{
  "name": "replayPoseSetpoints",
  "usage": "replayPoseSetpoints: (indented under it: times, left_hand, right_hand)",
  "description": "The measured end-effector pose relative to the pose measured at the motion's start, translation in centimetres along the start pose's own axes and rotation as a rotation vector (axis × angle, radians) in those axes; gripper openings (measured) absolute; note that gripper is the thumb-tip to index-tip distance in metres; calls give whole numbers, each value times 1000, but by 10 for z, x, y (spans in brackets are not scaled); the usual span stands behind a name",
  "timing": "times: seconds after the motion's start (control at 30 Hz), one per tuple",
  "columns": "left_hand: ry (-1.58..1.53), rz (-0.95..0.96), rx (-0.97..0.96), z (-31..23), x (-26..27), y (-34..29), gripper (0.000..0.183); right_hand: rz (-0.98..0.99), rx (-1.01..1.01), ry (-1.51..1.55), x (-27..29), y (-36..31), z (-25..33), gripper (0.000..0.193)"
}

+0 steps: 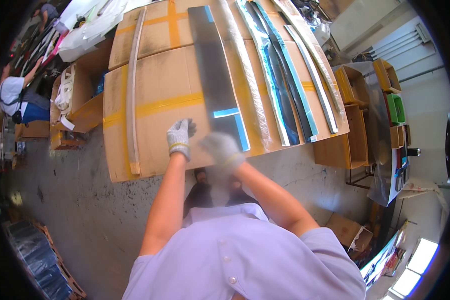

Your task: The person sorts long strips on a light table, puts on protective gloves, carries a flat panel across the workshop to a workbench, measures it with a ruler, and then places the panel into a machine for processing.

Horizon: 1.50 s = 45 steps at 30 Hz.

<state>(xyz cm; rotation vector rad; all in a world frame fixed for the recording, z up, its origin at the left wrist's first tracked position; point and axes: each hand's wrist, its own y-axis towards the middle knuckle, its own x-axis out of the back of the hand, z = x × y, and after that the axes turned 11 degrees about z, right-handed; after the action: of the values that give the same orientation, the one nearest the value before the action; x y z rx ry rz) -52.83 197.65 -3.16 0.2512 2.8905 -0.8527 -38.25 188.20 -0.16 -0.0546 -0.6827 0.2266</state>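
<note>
A cardboard-covered bench point(167, 77) spread out at 12 o'clock. On it lay a long, flat dark strip point(212, 70), its long axis running from 11 o'clock to 5, its near end about 1 o'clock from the right hand point(220, 149). That hand was nearer, but blur hid its fingers and any contact. The left hand point(180, 137), with the near end at its 3 o'clock, was narrowly curled, its contents unclear. Blue tape point(242, 132) edged that end.
</note>
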Motion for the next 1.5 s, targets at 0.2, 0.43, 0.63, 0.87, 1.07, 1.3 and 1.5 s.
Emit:
replayPoseSetpoints:
  times: [0.2,0.43,0.63,0.87,1.07,1.3,1.5]
  left_hand:
    - [-22,373,-38,39,3,15,38]
    - [-124,474,103,47,-11,38,48]
    - [-180,439,133,36,-13,36,45]
    - [-127,377,150,33,-16,36,42]
    - [-219,412,273,28,-38,38,34]
    - [61,309,62,100,-28,40,25]
    - [53,153,17,104,-20,18,24]
  right_hand:
    - [-382,-952,-250,20,72,-54,70]
    - [-323,-1146,-292,23,97,-79,74]
    - [-439,-1108,-188,19,97,-87,50]
    - [-790,-684,343,19,76,-97,19]
    - [-650,-610,1259,45,36,-63,21]
    - [-458,-696,1151,33,-13,-51,46]
    - [-342,-687,981,25,-26,-41,45]
